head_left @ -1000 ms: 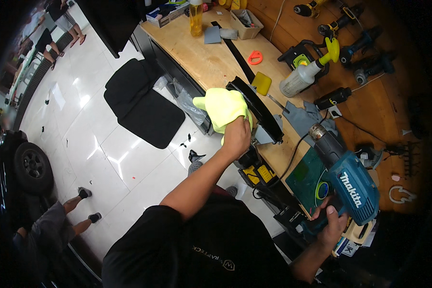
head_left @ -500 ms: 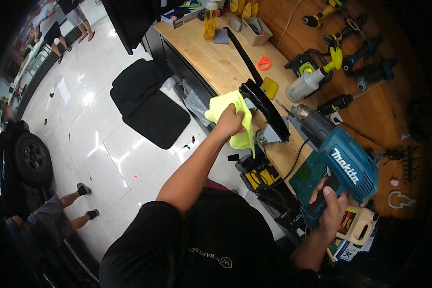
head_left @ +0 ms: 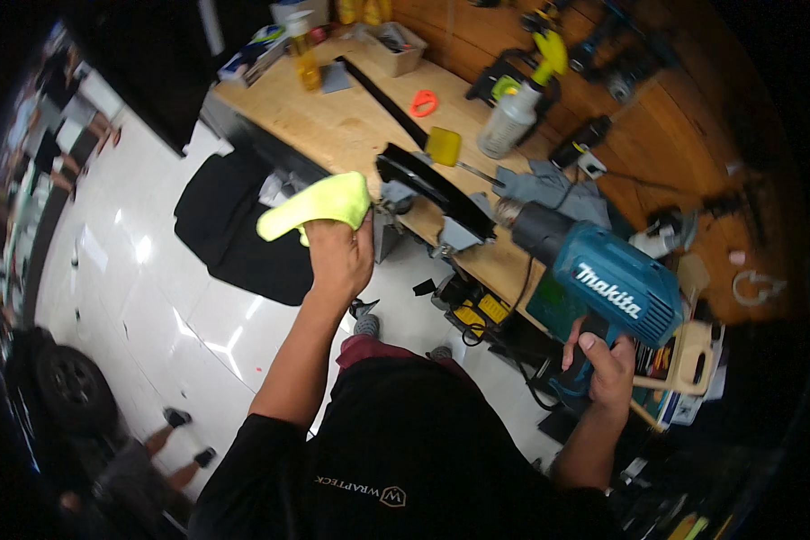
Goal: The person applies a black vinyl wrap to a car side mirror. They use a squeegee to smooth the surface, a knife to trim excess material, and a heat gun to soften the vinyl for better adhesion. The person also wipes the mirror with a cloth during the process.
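Note:
My left hand (head_left: 340, 261) is closed on a bright yellow-green cloth (head_left: 319, 205), held up to the left of a glossy black curved trim piece (head_left: 436, 196). A gap shows between the cloth and the trim piece. The trim piece sits raised at the workbench's front edge, with grey supports under it. My right hand (head_left: 610, 369) grips the handle of a teal heat gun (head_left: 619, 286). Its nozzle points left, close to the trim piece's right end. Whether a finger presses the trigger, I cannot tell.
The wooden workbench (head_left: 270, 112) bears a yellow squeegee (head_left: 443, 146), a spray bottle (head_left: 511, 121), an orange ring-shaped tool (head_left: 423, 103), a long black strip (head_left: 382, 101) and a grey cloth (head_left: 558, 191). A black mat (head_left: 243, 234) lies on the floor. Another person's legs (head_left: 175, 441) show lower left.
My left hand has drawn the cloth leftward, away from the trim piece. The heat gun stays in my right hand, its nozzle near the trim piece's end. The whole view has shifted.

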Demonstrator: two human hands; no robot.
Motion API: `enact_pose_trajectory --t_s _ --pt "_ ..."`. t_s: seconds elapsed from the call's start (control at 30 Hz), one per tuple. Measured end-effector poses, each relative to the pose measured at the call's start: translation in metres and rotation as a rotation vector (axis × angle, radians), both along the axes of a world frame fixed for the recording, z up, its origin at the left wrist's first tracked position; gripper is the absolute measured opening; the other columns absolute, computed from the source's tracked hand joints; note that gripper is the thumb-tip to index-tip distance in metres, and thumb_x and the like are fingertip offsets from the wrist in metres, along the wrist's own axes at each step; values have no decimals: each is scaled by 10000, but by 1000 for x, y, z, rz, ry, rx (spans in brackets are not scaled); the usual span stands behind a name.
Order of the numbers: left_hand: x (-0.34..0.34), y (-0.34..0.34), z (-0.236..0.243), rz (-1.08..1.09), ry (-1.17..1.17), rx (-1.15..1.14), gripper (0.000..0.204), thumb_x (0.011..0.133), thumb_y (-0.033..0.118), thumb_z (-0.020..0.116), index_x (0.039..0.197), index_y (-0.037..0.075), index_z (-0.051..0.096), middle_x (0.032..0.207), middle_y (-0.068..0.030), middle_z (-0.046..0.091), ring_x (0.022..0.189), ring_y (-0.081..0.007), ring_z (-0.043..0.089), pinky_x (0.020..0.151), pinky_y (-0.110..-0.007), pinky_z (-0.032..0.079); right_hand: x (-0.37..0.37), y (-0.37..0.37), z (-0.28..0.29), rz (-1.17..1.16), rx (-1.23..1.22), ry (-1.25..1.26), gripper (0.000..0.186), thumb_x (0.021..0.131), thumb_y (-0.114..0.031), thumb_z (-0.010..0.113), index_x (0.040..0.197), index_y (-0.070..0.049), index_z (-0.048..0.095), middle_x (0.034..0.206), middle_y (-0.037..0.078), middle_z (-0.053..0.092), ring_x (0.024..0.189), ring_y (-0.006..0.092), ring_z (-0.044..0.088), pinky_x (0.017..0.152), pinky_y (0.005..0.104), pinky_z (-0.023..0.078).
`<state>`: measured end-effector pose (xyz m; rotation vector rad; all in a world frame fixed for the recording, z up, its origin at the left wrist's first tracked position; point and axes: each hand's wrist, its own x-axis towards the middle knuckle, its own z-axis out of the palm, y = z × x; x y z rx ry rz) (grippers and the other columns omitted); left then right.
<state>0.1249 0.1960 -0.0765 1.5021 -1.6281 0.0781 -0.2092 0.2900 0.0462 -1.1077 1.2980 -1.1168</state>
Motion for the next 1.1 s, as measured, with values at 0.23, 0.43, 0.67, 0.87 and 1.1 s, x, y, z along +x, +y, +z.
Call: enact_pose_trajectory --t_s 0.23,0.43,0.67,0.87,1.1 --pt "-70 -2 -24 -291 -204 69 390 793 56 635 1168 -33 579 1201 -257 548 1119 -461 496 1024 -508 350 -39 35 -42 -53 66 -145 354 832 -103 623 1121 40 479 793 94 557 601 157 573 549 293 491" --pt "-85 -18 -10 -373 -263 192 326 795 29 591 1117 -12 607 1143 -248 565 1056 -452 520 935 -506 403 -67 39 -72 -43 103 -250 421 808 -142 628 1153 34 461 810 110 570 586 178 580 531 290 489" --pt "-106 -10 -6 -429 -578 202 449 716 42 626 1164 24 616 1223 -212 563 1173 -419 497 1036 -512 351 -106 28 -86 -71 75 -354 371 818 -196 621 1086 31 502 784 100 567 572 182 576 528 293 482" --pt "-111 -15 5 -406 -846 399 399 706 84 640 1104 70 656 1182 -183 597 1130 -371 548 999 -479 398 -133 11 -98 91 97 -395 297 823 -199 622 1012 13 535 797 92 568 557 171 571 514 292 477" --pt "-98 1 4 -386 -996 145 330 741 156 626 1066 113 667 1013 -89 628 1023 -283 580 913 -462 419 -150 7 -105 136 95 -435 383 830 -202 623 1117 14 487 798 93 572 561 162 571 521 282 480"
